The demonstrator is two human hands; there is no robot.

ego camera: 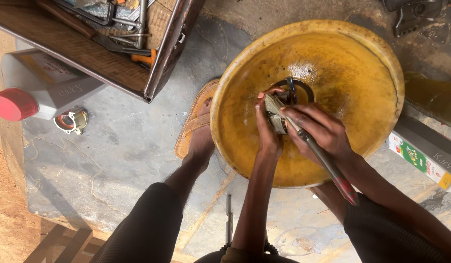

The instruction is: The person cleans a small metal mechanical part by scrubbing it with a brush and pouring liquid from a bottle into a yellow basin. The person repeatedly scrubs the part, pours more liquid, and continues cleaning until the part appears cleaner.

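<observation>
Brushing metal part (278,118) over yellow basin (352,68)

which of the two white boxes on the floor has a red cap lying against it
The white box at the left, beside the open toolbox, has the red cap against it. The other white box lies at the right, past the yellow basin.

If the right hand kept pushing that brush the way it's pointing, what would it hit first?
The right hand aims the paintbrush up-left; its bristles already meet the small metal part in the left hand. Beyond lies the yellow basin, probably.
</observation>
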